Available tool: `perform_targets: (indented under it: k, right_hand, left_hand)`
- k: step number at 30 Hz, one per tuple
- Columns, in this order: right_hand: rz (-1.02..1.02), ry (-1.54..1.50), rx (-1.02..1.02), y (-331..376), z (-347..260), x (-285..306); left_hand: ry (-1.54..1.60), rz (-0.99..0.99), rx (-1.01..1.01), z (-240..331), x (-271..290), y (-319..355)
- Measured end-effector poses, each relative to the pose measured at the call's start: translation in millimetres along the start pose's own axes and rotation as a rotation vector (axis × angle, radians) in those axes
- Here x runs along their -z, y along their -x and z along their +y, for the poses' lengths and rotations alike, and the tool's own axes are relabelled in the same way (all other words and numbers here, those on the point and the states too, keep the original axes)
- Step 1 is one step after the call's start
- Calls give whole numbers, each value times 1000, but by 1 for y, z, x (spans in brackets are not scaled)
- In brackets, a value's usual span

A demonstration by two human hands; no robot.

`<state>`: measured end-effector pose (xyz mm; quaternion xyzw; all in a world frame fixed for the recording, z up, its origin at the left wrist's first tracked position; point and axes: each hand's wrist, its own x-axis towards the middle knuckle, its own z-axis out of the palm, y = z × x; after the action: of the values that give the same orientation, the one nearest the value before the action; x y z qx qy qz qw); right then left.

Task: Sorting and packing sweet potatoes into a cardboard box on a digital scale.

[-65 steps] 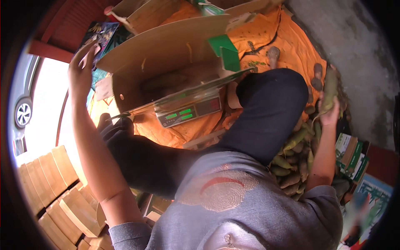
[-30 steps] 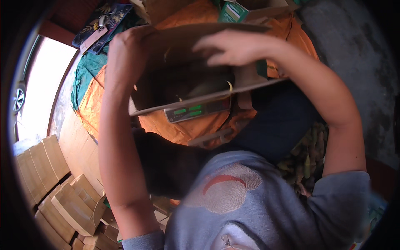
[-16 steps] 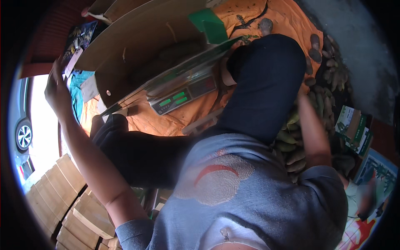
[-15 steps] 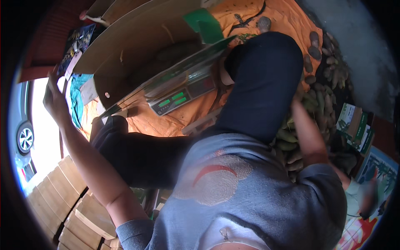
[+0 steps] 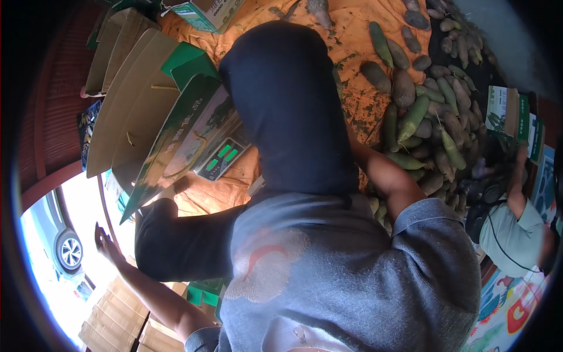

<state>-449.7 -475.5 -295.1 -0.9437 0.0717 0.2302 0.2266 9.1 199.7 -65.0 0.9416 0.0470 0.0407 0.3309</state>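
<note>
My left hand (image 5: 107, 245) is raised at the far left, in front of the bright doorway, its fingers stretched out and holding nothing. My right forearm (image 5: 384, 176) reaches forward beside my bent knee, and the leg hides the hand itself. Near that arm lies a heap of long green vegetables (image 5: 415, 120) and brown, soil-covered tubers (image 5: 403, 88). Left of my knee an open cardboard carton (image 5: 132, 126) with green printed flaps and string handles leans over a digital scale (image 5: 220, 158) with lit green displays.
An orange sheet (image 5: 352, 41) covers the ground. Stacked flat cartons (image 5: 114, 317) stand at the lower left, and another box (image 5: 205, 13) at the far edge. Green-and-white boxes (image 5: 509, 114) are at the right, near another person (image 5: 516, 234). A car (image 5: 58, 234) is outside.
The view has swung to the right, bringing more of the vegetable heap and the other person into sight. My left hand has come lower, away from the carton's edge.
</note>
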Motion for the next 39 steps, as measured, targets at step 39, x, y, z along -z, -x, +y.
perform_targets:
  k: [39]
  right_hand:
    - [723,-374,-42,-46,-170,431]
  left_hand:
    - [-150,-198,-595,209,-98,-21]
